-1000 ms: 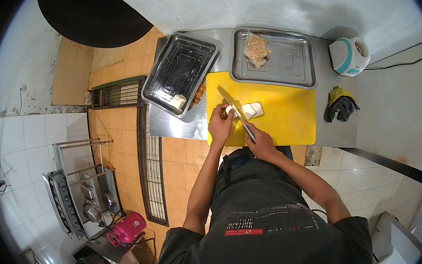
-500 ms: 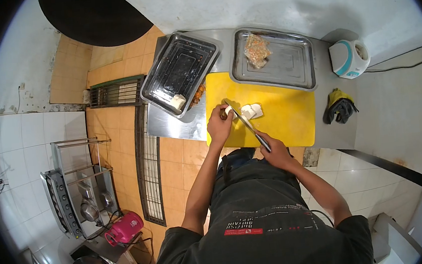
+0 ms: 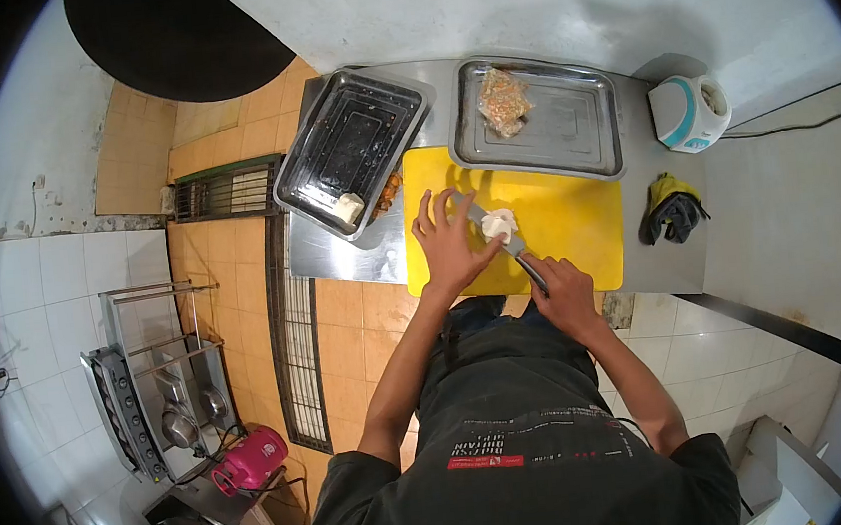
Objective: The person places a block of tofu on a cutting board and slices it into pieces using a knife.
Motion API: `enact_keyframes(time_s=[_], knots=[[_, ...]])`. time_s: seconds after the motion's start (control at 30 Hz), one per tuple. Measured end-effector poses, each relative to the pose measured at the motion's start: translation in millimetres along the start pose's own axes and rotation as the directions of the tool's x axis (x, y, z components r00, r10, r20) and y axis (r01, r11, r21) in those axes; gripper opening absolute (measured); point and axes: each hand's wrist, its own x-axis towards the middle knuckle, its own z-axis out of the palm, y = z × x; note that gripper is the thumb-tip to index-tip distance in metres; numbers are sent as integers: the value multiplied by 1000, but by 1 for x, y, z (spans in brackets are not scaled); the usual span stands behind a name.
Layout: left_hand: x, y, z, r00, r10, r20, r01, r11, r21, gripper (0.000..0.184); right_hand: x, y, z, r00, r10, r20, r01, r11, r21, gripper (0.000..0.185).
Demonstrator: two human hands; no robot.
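Note:
On the yellow cutting board (image 3: pixel 578 234), white pieces (image 3: pixel 499 226) of a soft-looking food lie close together. My right hand (image 3: pixel 565 295) is closed round the dark handle of a knife (image 3: pixel 531 270), whose blade passes beside the white pieces and points up and left. My left hand (image 3: pixel 449 240) is spread over the board's left part, its thumb near the white pieces and its fingertips near the blade's far end. Nothing shows in its grasp. Another white piece (image 3: pixel 348 208) sits in the near end of the left metal tray (image 3: pixel 287 199).
The right metal tray (image 3: pixel 582 163) holds a bag of orange and white bits (image 3: pixel 504 102). Brown food pieces (image 3: pixel 387 195) lie beside the left tray. A white and teal appliance (image 3: pixel 690 114) and a black and yellow cloth (image 3: pixel 674 210) are at the right.
My left hand has opened and shifted right towards the white pieces, which now sit closer together. My right hand has moved slightly right and down with the knife.

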Motion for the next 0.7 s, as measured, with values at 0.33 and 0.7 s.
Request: enact_keyframes(time_s=[0.33, 0.7], knots=[[2, 7, 17, 982, -68, 174, 54, 995, 85, 101, -5, 4, -10, 999, -38, -7, 36, 986, -162, 59], [9, 5, 24, 977, -87, 197, 76, 995, 66, 91, -27, 16, -16, 1000, -11, -6, 10, 989, -146, 61]])
